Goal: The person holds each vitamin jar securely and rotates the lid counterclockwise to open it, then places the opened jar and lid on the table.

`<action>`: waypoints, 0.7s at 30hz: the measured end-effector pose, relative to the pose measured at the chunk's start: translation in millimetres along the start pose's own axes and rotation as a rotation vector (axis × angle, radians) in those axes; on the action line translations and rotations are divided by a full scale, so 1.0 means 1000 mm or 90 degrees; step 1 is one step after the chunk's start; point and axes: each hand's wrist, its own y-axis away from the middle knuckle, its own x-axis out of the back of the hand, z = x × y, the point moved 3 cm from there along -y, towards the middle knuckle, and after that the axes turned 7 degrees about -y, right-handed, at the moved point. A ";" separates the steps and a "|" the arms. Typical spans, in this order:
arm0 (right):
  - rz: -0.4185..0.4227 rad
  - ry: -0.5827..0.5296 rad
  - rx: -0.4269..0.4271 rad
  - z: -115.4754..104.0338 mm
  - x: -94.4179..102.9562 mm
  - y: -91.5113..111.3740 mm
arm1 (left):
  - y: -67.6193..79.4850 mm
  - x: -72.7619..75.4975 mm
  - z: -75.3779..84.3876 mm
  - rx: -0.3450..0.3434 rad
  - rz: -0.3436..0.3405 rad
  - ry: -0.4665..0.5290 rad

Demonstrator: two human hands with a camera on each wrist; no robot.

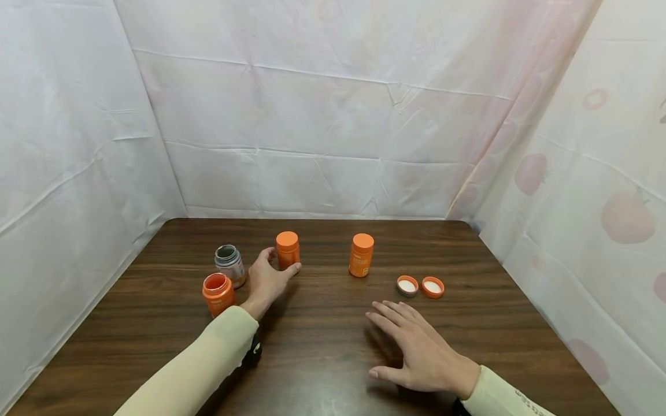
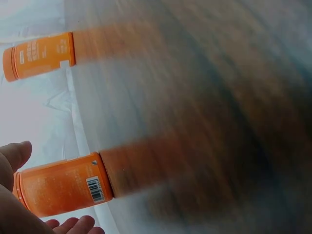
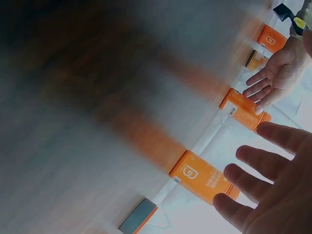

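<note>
My left hand (image 1: 267, 282) reaches around a capped orange bottle (image 1: 288, 251), thumb on the near right side and fingers on the left. In the left wrist view a gap shows between the thumb and that bottle (image 2: 63, 185), which stands on the table with a barcode facing the camera. My right hand (image 1: 421, 349) is spread, palm down, over the table at the right and holds nothing. A second capped orange bottle (image 1: 361, 255) stands beyond it. Ahead of the right fingers lie two upturned caps, one grey-sided (image 1: 407, 286) and one orange (image 1: 433, 287).
Left of my left hand stand an uncapped orange bottle (image 1: 218, 293) and an uncapped grey-and-orange jar (image 1: 230, 266). My left forearm passes close to the uncapped orange bottle. The dark wooden table (image 1: 322, 335) meets white hanging sheets (image 1: 312, 115) at the back and sides.
</note>
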 end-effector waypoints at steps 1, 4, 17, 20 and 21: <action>-0.004 -0.001 0.003 0.000 0.000 0.000 | 0.000 0.000 0.000 -0.001 0.000 0.002; -0.020 0.000 0.003 -0.001 0.000 0.000 | -0.001 -0.001 0.001 -0.002 0.001 0.006; -0.027 -0.008 0.000 -0.006 0.000 0.002 | -0.009 -0.002 0.001 0.014 -0.002 0.011; -0.027 -0.009 -0.003 -0.006 0.001 0.002 | -0.011 -0.003 0.000 0.018 -0.006 0.013; -0.028 -0.009 -0.004 -0.007 0.001 0.002 | -0.011 -0.003 0.000 0.018 -0.007 0.013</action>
